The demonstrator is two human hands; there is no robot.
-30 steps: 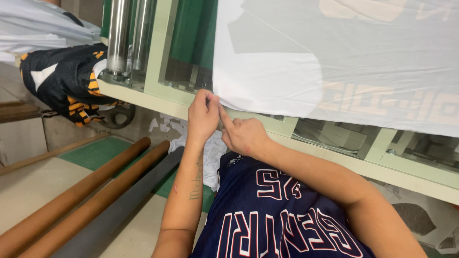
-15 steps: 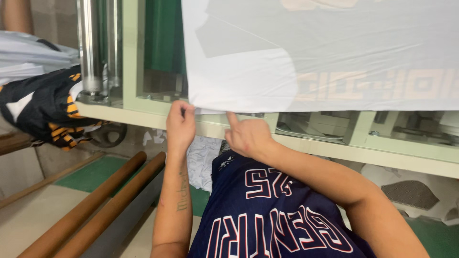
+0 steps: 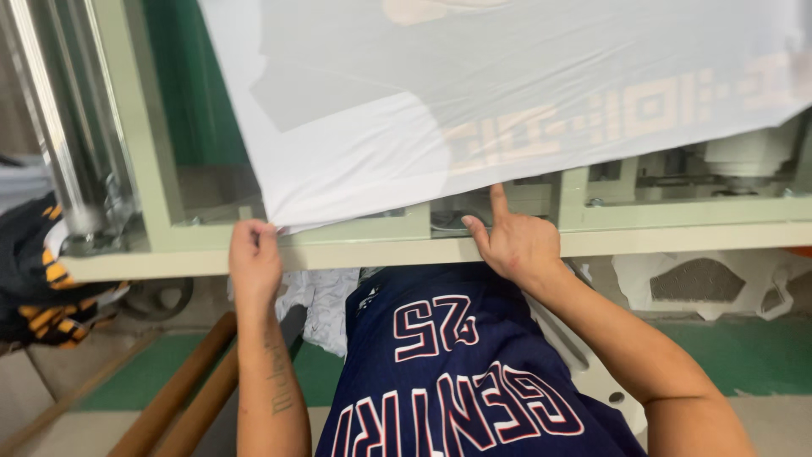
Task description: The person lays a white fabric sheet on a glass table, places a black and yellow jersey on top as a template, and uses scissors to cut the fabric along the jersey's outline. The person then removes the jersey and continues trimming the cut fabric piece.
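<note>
A large thin white sheet (image 3: 474, 110) with faint printed shapes hangs over a pale green machine frame (image 3: 355, 241). My left hand (image 3: 254, 258) pinches the sheet's lower left corner at the frame's front rail. Further right along the lower edge, my right hand (image 3: 514, 244) rests on the rail with thumb and forefinger raised to the sheet's hem. A dark blue jersey with white and red lettering (image 3: 457, 372) covers my body below.
Shiny metal rollers (image 3: 59, 127) stand at the machine's left end. A black and yellow garment (image 3: 38, 283) hangs at far left. Brown cardboard tubes (image 3: 182, 393) lie on the floor beside crumpled white cloth (image 3: 317, 309).
My hands have slid apart along the sheet's lower edge, the right one moving further right, and the view has shifted closer to the machine.
</note>
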